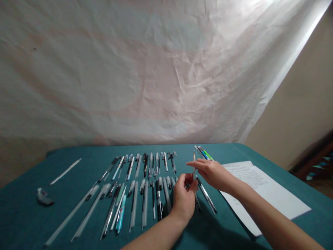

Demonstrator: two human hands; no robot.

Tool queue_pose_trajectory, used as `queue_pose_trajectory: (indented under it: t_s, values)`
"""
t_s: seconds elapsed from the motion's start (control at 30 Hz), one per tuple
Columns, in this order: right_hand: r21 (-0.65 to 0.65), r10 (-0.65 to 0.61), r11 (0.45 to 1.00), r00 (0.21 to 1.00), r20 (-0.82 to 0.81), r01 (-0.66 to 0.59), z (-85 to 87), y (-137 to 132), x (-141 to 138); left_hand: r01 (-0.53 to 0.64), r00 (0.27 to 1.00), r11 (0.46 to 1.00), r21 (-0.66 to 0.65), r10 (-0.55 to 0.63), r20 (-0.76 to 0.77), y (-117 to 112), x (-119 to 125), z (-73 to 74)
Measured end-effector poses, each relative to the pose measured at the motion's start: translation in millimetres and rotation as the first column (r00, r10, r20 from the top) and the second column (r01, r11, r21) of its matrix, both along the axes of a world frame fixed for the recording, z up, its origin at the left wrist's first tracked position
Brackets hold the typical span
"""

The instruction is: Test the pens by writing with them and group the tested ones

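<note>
**Over the green table (85, 156), a pale pen (194, 172) stands between two hands**

The head view shows it all. The left hand (184, 196) has its thumb and fingers pinched on the low end of the pale pen. The right hand (212, 171) comes in from the right, a bit higher up. Its fingers point left, flat and long, and they cross the pen. I can't tell if they squeeze it or just touch it.

The pen is up in the air, off the table. It stands almost straight up, thin end on top. It is to the right of the left hand's middle and to the left of the right hand's middle. Both hands are right at it, so neither is much nearer — but the left one has the low end and the right one is by the upper part. The right fingers lie across the pen, not along it.

To the left are a back row of pens (145, 166) and a front row of pens (158, 198). The left hand hides some of the front row. Behind the right hand lie a blue pen (203, 153) and a green pen (207, 155). White paper (275, 198) lies to the right, under the right arm. Far left — a crumpled clear scrap (44, 198).
</note>
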State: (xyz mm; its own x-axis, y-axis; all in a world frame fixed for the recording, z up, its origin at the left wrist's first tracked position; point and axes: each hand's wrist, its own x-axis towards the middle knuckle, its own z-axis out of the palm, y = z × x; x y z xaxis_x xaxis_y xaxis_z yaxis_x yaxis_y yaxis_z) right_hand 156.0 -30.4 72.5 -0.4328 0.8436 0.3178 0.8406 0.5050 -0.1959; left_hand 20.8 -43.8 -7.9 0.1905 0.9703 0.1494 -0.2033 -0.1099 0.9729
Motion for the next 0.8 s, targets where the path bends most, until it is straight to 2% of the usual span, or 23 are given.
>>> queue_pose_trajectory:
  t_s: [0.1, 0.2, 0.3, 0.4, 0.47, 0.53, 0.67, 0.8]
  values:
    - [0.014, -0.031, 0.999, 0.996, 0.089, 0.030, -9.4, -10.9, 5.5, 0.100, 0.990, 0.988, 0.117, -0.087, -0.107, -7.8, -2.7, 7.6]
    - [0.004, -0.108, 0.994, 0.993, 0.051, 0.108, -18.7, -21.1, 26.6, 0.233, 0.950, 0.931, 0.281, -0.156, -0.271, -19.7, -7.4, 19.7]
    - [-0.028, -0.162, 0.987, 0.987, -0.025, 0.161, -28.8, -33.2, 58.1, 0.391, 0.858, 0.825, 0.408, -0.166, -0.486, -30.5, -10.9, 27.1]
    - [-0.076, -0.219, 0.974, 0.974, -0.063, 0.214, -39.0, -48.4, 86.8, 0.550, 0.730, 0.680, 0.485, -0.110, -0.674, -36.4, -11.5, 25.8]
    - [-0.120, -0.234, 0.968, 0.967, -0.100, 0.222, -44.5, -60.4, 99.5, 0.631, 0.660, 0.586, 0.508, -0.061, -0.749, -37.5, -10.9, 22.4]
    - [-0.185, -0.242, 0.959, 0.962, -0.126, 0.217, -48.0, -73.9, 106.3, 0.676, 0.613, 0.527, 0.516, -0.012, -0.790, -37.4, -10.1, 19.2]
    - [-0.310, -0.237, 0.932, 0.963, -0.126, 0.189, -51.5, -102.9, 107.2, 0.710, 0.560, 0.481, 0.514, 0.056, -0.827, -37.2, -8.5, 15.5]
    - [-0.300, -0.169, 0.946, 0.978, -0.119, 0.127, -54.4, -123.4, 101.2, 0.726, 0.540, 0.461, 0.510, 0.077, -0.838, -37.8, -6.2, 12.6]
